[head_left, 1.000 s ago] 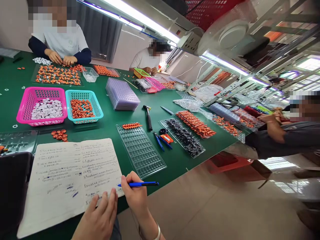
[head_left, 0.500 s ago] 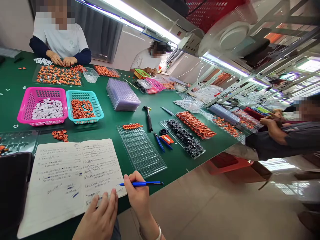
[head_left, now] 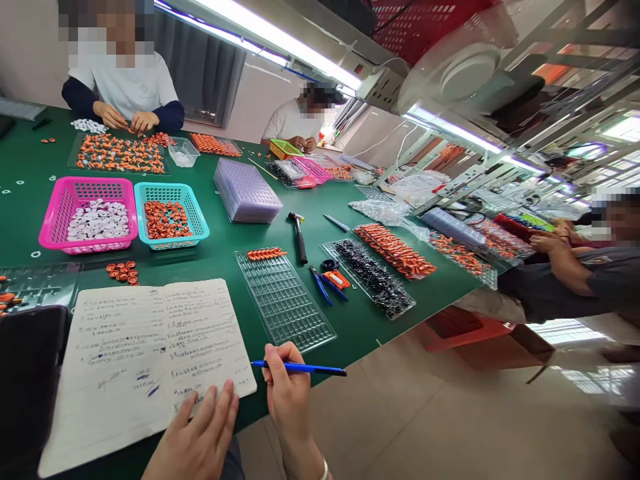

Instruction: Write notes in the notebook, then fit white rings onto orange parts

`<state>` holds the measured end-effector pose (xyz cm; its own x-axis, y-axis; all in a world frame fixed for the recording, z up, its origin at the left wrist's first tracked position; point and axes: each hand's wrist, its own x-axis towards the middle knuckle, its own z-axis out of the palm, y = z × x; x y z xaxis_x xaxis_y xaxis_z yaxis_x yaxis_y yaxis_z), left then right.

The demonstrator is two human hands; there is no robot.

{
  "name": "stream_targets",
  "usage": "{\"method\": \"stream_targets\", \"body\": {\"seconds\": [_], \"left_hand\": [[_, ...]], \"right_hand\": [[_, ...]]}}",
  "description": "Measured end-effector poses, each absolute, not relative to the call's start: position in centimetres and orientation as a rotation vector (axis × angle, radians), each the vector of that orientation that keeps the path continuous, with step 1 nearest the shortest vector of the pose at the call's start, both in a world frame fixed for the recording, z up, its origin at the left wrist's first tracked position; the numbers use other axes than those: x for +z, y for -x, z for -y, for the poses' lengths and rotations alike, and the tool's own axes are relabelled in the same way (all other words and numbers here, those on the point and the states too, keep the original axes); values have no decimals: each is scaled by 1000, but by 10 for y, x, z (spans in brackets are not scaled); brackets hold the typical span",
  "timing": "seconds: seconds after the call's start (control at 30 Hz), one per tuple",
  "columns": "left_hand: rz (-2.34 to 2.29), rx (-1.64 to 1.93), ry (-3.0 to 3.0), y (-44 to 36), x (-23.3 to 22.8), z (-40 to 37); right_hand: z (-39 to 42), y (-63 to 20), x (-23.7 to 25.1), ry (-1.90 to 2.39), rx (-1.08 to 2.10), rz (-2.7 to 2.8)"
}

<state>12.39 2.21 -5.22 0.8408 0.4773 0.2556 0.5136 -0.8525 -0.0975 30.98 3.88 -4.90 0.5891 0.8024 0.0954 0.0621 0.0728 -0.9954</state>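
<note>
A clear compartment tray (head_left: 285,303), blue-handled pliers (head_left: 320,283) and a hammer (head_left: 299,235) lie on the green table (head_left: 225,243) beyond an open notebook (head_left: 145,357). The left hand (head_left: 197,440) rests flat, fingers spread, on the notebook's lower edge; the right hand (head_left: 287,393) grips a blue pen (head_left: 300,367) just off the page corner.

Both of the person's hands, the left hand (head_left: 197,437) and the right hand (head_left: 287,400), are bare and ungloved with short plain nails, no sleeve shows on either forearm, and a thin silver-coloured bangle (head_left: 324,471) circles the right wrist at the bottom edge of the view.
</note>
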Motion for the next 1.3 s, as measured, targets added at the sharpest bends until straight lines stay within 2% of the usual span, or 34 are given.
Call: {"method": "stream_targets", "body": {"seconds": [0.37, 1.3], "left_hand": [[647, -342, 2847, -120, -29, -30], [624, -292, 2960, -120, -31, -29]], "right_hand": [[-35, -310, -50, 1413, 656, 772], [-32, -310, -49, 1433, 693, 785]]}}
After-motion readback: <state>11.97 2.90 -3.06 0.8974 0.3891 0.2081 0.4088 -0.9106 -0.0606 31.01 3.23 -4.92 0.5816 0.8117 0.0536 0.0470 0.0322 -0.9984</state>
